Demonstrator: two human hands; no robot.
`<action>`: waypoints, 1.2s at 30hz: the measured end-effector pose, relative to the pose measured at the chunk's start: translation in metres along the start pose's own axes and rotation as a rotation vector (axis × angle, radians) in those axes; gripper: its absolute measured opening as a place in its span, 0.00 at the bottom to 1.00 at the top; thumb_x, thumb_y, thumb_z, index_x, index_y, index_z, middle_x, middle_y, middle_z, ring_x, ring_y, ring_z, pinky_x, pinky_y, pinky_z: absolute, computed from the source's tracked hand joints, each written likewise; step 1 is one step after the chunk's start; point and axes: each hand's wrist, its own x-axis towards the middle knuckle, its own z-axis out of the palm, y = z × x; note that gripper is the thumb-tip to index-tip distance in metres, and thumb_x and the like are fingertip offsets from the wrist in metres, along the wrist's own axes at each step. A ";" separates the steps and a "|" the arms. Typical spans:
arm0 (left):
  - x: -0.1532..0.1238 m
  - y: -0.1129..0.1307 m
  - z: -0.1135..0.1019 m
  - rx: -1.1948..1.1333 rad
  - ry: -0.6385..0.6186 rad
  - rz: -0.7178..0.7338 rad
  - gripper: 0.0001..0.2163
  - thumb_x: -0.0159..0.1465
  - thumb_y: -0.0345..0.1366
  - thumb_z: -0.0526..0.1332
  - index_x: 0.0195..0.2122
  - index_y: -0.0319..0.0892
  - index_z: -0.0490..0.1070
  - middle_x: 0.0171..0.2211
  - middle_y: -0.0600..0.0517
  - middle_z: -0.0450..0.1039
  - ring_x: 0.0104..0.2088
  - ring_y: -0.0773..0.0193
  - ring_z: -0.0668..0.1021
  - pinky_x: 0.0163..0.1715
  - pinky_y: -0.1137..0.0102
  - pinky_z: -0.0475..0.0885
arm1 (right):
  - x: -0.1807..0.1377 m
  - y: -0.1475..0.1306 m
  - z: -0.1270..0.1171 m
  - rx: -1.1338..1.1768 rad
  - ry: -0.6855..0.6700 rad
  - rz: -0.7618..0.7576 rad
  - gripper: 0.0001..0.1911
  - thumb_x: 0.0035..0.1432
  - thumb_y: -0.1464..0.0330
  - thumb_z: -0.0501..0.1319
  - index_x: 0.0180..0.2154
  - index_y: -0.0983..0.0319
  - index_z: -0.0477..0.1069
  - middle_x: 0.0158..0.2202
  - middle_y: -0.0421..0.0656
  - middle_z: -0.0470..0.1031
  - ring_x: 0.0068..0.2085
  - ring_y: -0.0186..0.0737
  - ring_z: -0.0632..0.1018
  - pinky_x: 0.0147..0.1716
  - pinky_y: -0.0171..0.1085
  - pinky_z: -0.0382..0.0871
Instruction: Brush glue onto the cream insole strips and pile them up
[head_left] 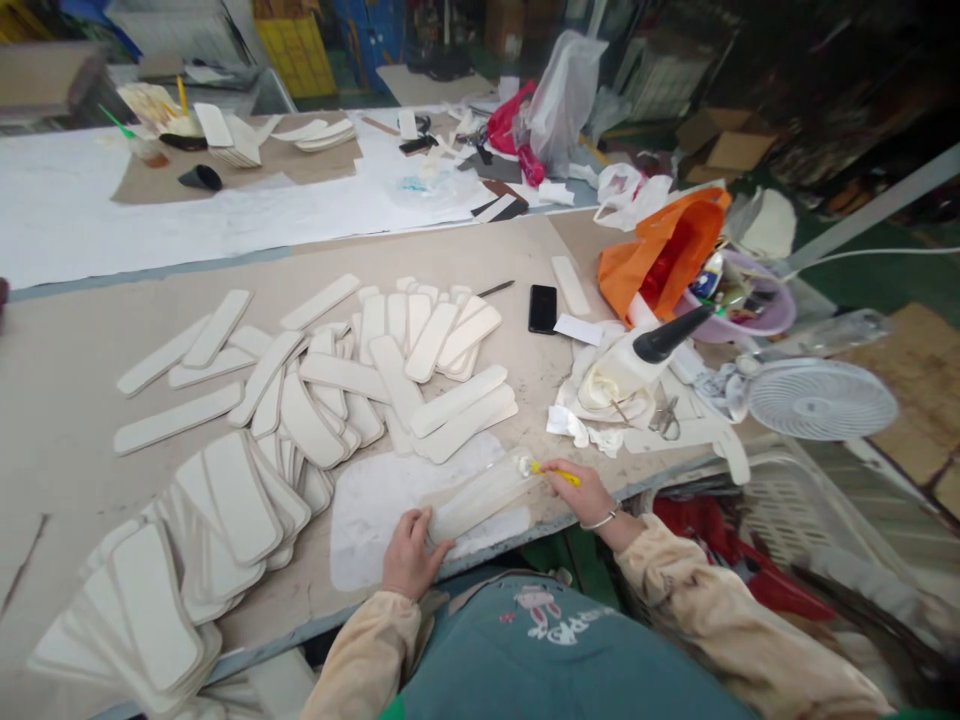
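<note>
My right hand (581,492) is closed around the yellow handle of a small brush (556,472). White paste covers the brush's tip, which touches the right end of a pale, long strip (487,492). At the strip's left end, my left hand (415,553) grips it, thumb on the near side and forefinger on the far side. Beneath the strip lies a white sheet (367,510) at the table's front edge. Many white rounded strips (315,400) lie piled and fanned out beyond and to the left of my hands.
On the right stand a white bottle with a black nozzle (637,355), scissors (664,418), a black phone (543,309), an orange bag (664,250), a purple basin (757,318) and a white fan (823,400). A second table (247,230) lies behind, carrying more strips.
</note>
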 end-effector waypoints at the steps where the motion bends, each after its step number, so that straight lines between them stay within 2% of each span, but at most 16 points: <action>1: 0.000 0.000 0.000 0.000 0.003 0.001 0.25 0.54 0.48 0.59 0.51 0.42 0.61 0.43 0.45 0.64 0.43 0.58 0.72 0.41 0.64 0.71 | -0.001 0.002 -0.007 -0.053 0.025 -0.021 0.13 0.56 0.65 0.52 0.37 0.61 0.73 0.20 0.37 0.72 0.23 0.35 0.74 0.26 0.33 0.68; 3: 0.001 0.000 0.000 0.002 0.010 0.003 0.25 0.54 0.48 0.59 0.51 0.42 0.61 0.43 0.45 0.64 0.42 0.58 0.72 0.41 0.64 0.72 | -0.005 0.001 -0.013 -0.182 0.076 -0.118 0.13 0.57 0.65 0.52 0.38 0.61 0.73 0.25 0.40 0.76 0.28 0.36 0.76 0.30 0.33 0.69; 6: 0.002 0.000 0.000 0.008 0.012 0.011 0.25 0.54 0.48 0.59 0.51 0.41 0.62 0.43 0.45 0.64 0.42 0.58 0.72 0.41 0.64 0.72 | -0.017 -0.009 -0.001 -0.391 0.103 -0.291 0.13 0.57 0.68 0.52 0.39 0.62 0.72 0.35 0.45 0.78 0.35 0.38 0.77 0.37 0.34 0.68; 10: 0.003 0.002 -0.002 0.021 0.000 0.014 0.25 0.54 0.48 0.59 0.50 0.41 0.61 0.43 0.45 0.63 0.42 0.58 0.71 0.41 0.64 0.72 | -0.033 -0.033 0.037 -0.585 -0.076 -0.422 0.12 0.56 0.71 0.52 0.37 0.63 0.72 0.29 0.46 0.77 0.31 0.39 0.76 0.33 0.35 0.67; 12: 0.004 0.003 -0.003 0.024 -0.009 0.017 0.26 0.54 0.48 0.59 0.51 0.41 0.60 0.43 0.45 0.63 0.42 0.58 0.71 0.41 0.64 0.72 | -0.037 -0.046 0.054 -0.558 -0.184 -0.492 0.11 0.56 0.70 0.52 0.37 0.63 0.72 0.28 0.45 0.76 0.31 0.39 0.76 0.32 0.34 0.66; 15: 0.004 0.004 -0.004 0.023 -0.022 0.021 0.26 0.54 0.47 0.60 0.51 0.41 0.60 0.43 0.45 0.63 0.43 0.58 0.71 0.41 0.64 0.71 | -0.038 -0.061 0.072 -0.398 -0.302 -0.547 0.11 0.57 0.69 0.52 0.38 0.61 0.72 0.30 0.44 0.77 0.32 0.38 0.76 0.32 0.33 0.66; 17: 0.004 0.004 -0.005 0.026 -0.031 0.013 0.25 0.54 0.45 0.60 0.51 0.42 0.60 0.43 0.45 0.63 0.43 0.58 0.71 0.41 0.65 0.72 | -0.036 -0.066 0.081 -0.260 -0.343 -0.522 0.11 0.57 0.69 0.52 0.38 0.60 0.72 0.31 0.42 0.78 0.32 0.36 0.77 0.33 0.31 0.66; 20: 0.004 0.004 -0.005 0.026 -0.029 0.005 0.24 0.54 0.43 0.60 0.51 0.42 0.60 0.43 0.46 0.64 0.42 0.59 0.72 0.40 0.65 0.72 | -0.033 -0.065 0.086 -0.094 -0.360 -0.394 0.11 0.57 0.69 0.53 0.37 0.58 0.74 0.31 0.39 0.78 0.31 0.33 0.76 0.32 0.29 0.66; 24: 0.004 0.004 -0.004 0.031 -0.007 0.014 0.25 0.54 0.47 0.59 0.51 0.41 0.62 0.42 0.45 0.65 0.42 0.59 0.72 0.40 0.66 0.72 | -0.031 -0.046 0.070 -0.007 -0.266 -0.196 0.11 0.57 0.68 0.53 0.36 0.58 0.74 0.29 0.38 0.77 0.29 0.33 0.76 0.29 0.30 0.67; 28: 0.003 0.002 -0.002 0.034 -0.008 0.009 0.25 0.54 0.48 0.59 0.50 0.41 0.62 0.43 0.45 0.64 0.42 0.59 0.72 0.41 0.66 0.72 | -0.028 -0.017 0.032 -0.031 -0.093 -0.093 0.12 0.57 0.68 0.52 0.36 0.59 0.74 0.30 0.39 0.78 0.31 0.36 0.77 0.32 0.32 0.69; 32: 0.003 0.002 -0.002 0.028 -0.005 0.013 0.26 0.54 0.48 0.59 0.51 0.41 0.61 0.43 0.45 0.64 0.42 0.59 0.72 0.40 0.65 0.72 | -0.027 0.000 -0.001 -0.195 0.035 -0.098 0.12 0.57 0.68 0.52 0.37 0.60 0.73 0.36 0.43 0.78 0.37 0.40 0.77 0.39 0.36 0.69; 36: 0.003 0.002 -0.002 0.035 -0.003 0.018 0.25 0.55 0.48 0.59 0.51 0.41 0.61 0.43 0.45 0.64 0.42 0.59 0.72 0.40 0.65 0.72 | -0.032 -0.005 0.000 -0.408 0.089 -0.210 0.13 0.58 0.68 0.51 0.40 0.61 0.72 0.36 0.46 0.78 0.36 0.40 0.77 0.38 0.36 0.68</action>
